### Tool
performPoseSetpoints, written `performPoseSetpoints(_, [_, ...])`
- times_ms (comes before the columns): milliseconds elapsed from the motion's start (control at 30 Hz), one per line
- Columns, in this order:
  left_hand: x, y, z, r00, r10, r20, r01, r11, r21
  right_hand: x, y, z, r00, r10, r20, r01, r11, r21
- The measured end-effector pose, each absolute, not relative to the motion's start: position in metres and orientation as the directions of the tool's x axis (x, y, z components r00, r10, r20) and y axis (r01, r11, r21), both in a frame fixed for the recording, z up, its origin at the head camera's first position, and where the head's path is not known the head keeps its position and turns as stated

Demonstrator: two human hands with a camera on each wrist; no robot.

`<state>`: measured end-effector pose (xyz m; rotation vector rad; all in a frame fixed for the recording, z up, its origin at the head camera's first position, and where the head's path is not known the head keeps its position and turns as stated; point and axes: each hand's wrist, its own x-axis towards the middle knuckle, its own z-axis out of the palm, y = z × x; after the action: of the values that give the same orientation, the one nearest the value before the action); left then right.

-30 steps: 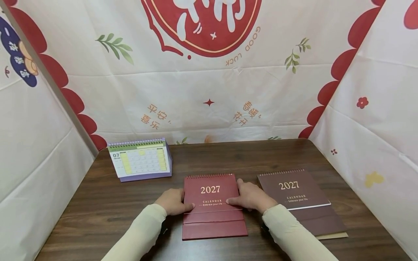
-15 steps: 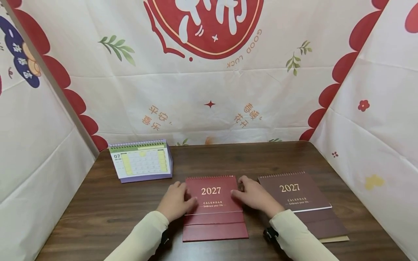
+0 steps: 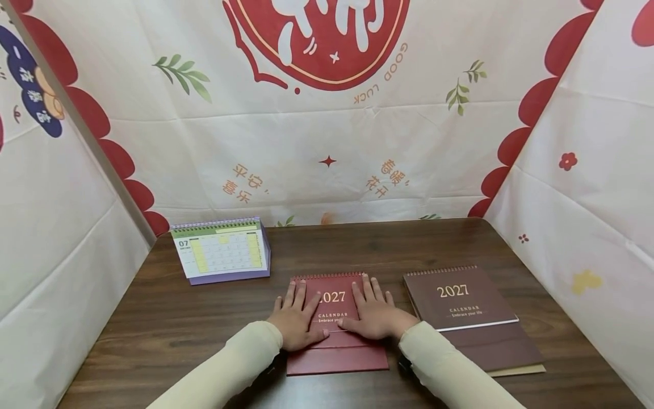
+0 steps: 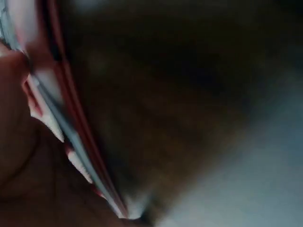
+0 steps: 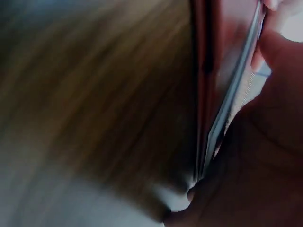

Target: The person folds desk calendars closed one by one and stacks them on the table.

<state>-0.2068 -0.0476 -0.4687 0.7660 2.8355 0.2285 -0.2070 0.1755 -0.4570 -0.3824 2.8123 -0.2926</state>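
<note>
Head view: I find the red 2027 calendar (image 3: 331, 307) lying flat on the wood-grain table (image 3: 179, 341), front and centre, cover uppermost. The left hand (image 3: 298, 318) and the right hand (image 3: 375, 315) both lie on it with fingers spread and straight, palms down, gripping nothing; the outer fingers reach past its side edges. To the right, the brown 2027 calendar (image 3: 470, 315) also lies flat (a tan edge (image 3: 518, 370) shows beneath it). At the far left, the purple July desk calendar (image 3: 222, 253) stands propped as a tent.

On progress, I judge the red calendar to be folded down and squared to the person, with pressing or smoothing in hand. Lifting both hands clear is not yet done. Whether it or the brown one is due to stand like the purple one, I cannot determine.

Left wrist view: blurred; the red calendar's layered edge runs beside the palm, and I cannot confirm finger contact here.

Right wrist view: the opposite edge shows cover and page layers close together, though not fully flush.
</note>
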Motion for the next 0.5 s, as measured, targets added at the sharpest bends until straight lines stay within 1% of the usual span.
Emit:
performPoseSetpoints(100, [-0.206,-0.045,-0.466,-0.841,0.501,-0.206,0.478,0.865,0.152,-0.208,0.172,-0.458,-0.911,-0.276,-0.305,-0.227,0.956,-0.188])
performPoseSetpoints(200, [-0.204,-0.042,-0.462,-0.844,0.483,-0.233,0.469,0.876,0.115,-0.209,0.171,-0.458,-0.906,-0.27,-0.325,-0.224,0.959,-0.171])
performPoseSetpoints(367, [-0.202,-0.04,-0.459,-0.848,0.475,-0.236,0.474,0.878,0.066,-0.211,0.171,-0.46,-0.901,-0.253,-0.353,-0.212,0.965,-0.151])
performPoseSetpoints(500, [-0.2,-0.04,-0.456,-0.849,0.477,-0.228,0.474,0.878,0.073,-0.21,0.17,-0.46,-0.902,-0.252,-0.35,-0.208,0.965,-0.157])
